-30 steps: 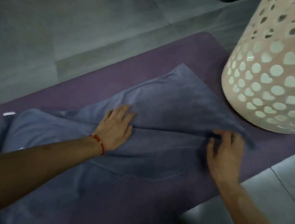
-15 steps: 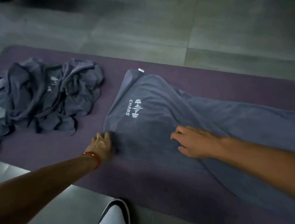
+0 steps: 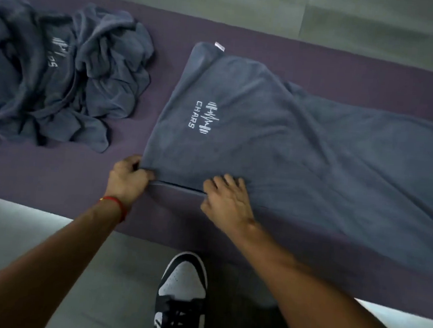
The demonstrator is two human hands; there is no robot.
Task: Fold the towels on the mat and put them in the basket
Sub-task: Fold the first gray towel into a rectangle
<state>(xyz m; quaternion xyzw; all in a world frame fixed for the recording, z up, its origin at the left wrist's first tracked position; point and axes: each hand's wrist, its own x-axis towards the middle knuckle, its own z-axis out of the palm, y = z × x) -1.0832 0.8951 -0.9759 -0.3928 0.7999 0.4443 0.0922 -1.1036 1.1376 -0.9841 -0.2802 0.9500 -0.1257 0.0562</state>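
A long grey-blue towel [image 3: 278, 132] with a white CHARS logo lies folded lengthwise on the purple mat [image 3: 60, 176], running off to the right. My left hand [image 3: 127, 179] pinches the towel's near left corner. My right hand [image 3: 226, 198] lies on the near edge just to the right, fingers curled down onto the cloth. A crumpled heap of more grey-blue towels [image 3: 61, 71] sits on the mat at the far left. The basket is out of view.
Grey floor tiles [image 3: 33, 239] border the mat on the near and far sides. My black and white shoe [image 3: 182, 291] stands on the floor just below the mat's near edge.
The view swung from the basket end to the towel's left end. My left hand took hold of the near left corner, and my right hand slid toward me to the near edge.
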